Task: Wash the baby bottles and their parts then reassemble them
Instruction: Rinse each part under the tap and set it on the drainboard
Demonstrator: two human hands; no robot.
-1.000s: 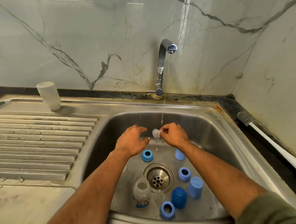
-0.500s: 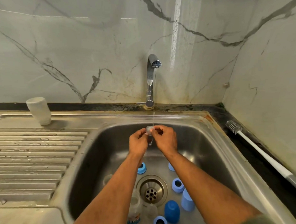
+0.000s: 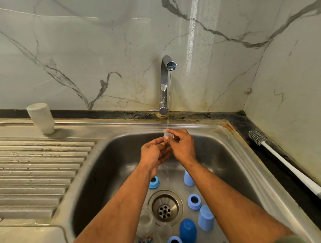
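Water runs in a thin stream from the steel tap down into the sink. Both hands are up under the water, close together. The right hand pinches a small clear bottle nipple with its fingertips, right where the water lands. The left hand is just beside it, palm turned up a little, with its fingers loosely bent and its fingertips touching the nipple from below. I cannot tell if the left hand is really gripping it.

On the sink floor lie the other bottle parts, around the round drain. A blue ring sits left of the drain, next to the left arm. A light blue cap stands behind the right arm. Another light blue ring lies right of the drain, and a light blue cap stands near it. A dark blue cap stands in front of the drain, with one more blue ring at the bottom edge. A clear baby bottle stands near the left arm, and a second clear part sits beside it, but it is too blurry to name.

A white bottle leans on the ridged draining board to the left. A white-handled bottle brush lies on the dark table to the right of the sink.
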